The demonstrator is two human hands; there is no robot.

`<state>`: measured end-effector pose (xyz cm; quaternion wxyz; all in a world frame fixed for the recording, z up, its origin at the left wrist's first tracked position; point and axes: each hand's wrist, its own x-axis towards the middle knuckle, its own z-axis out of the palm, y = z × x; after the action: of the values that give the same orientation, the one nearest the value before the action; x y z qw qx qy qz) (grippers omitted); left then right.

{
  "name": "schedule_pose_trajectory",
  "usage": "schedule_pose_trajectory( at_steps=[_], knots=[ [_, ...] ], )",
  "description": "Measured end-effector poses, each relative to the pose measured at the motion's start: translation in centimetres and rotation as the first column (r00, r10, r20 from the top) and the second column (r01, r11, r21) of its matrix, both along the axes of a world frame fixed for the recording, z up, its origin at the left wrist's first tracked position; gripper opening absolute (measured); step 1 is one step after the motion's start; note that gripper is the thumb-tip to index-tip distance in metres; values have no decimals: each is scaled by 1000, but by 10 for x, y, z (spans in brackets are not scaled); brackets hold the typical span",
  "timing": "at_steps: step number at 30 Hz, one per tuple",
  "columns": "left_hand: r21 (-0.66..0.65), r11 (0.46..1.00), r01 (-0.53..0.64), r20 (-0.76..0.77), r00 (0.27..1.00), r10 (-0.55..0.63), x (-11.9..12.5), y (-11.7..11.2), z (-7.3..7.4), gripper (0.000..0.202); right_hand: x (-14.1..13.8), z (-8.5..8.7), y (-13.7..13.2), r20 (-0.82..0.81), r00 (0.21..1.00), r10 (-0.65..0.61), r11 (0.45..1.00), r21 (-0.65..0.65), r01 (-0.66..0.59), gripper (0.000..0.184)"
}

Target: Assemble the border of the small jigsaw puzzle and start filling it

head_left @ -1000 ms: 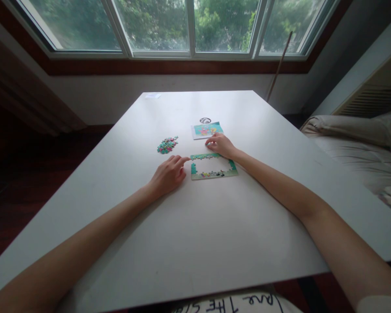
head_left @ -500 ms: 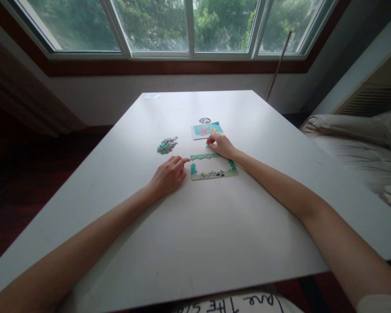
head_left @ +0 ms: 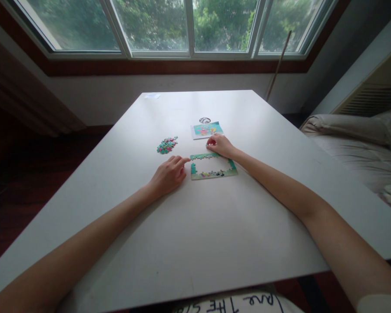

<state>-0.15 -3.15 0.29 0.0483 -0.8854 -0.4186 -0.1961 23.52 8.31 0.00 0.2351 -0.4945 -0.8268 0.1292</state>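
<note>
A jigsaw puzzle [head_left: 211, 174], joined along its border with a bare middle, lies flat on the white table. My left hand [head_left: 170, 174] rests at its left side, index finger stretched to the upper left corner and the other fingers loosely curled, holding nothing. Just beyond the top edge, my right hand [head_left: 220, 144] pinches a small puzzle piece [head_left: 209, 146] between thumb and fingertips; a pale side or edge of it shows. Behind that hand is a picture card [head_left: 207, 130] with pink and yellow figures on teal. A heap of loose pieces [head_left: 166, 146] lies beyond my left hand.
A round black-and-white item [head_left: 205, 120] lies behind the card. The white table [head_left: 195, 239] reaches toward the window, with a pale sheet [head_left: 152, 96] at its far left corner. A thin stick [head_left: 279, 65] leans by the window, and a padded seat [head_left: 345, 148] stands at right.
The puzzle piece in my right fingers has turned: its teal face showed before, a pale side now. My left hand has stayed in place.
</note>
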Motion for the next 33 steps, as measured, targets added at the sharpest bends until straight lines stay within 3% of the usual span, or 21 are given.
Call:
schedule_pose_trajectory(
  at_steps=[7, 12, 28, 33],
  knots=[
    [-1, 1000, 6, -27, 1000, -6, -1, -1, 0, 35, 1, -1, 2, -33, 999, -16, 1000, -26, 16, 10],
    [-4, 999, 37, -24, 999, -37, -1, -1, 2, 35, 1, 0, 2, -93, 996, -1, 999, -53, -4, 17],
    [13, 998, 58, -3, 998, -58, -2, -1, 1, 27, 0, 3, 0, -122, 992, 19, 1000, -4, -19, 17],
    [15, 997, 75, -25, 997, -75, -2, -1, 2, 33, 0, 3, -1, -140, 990, 29, 999, -11, -31, 16]
  ],
)
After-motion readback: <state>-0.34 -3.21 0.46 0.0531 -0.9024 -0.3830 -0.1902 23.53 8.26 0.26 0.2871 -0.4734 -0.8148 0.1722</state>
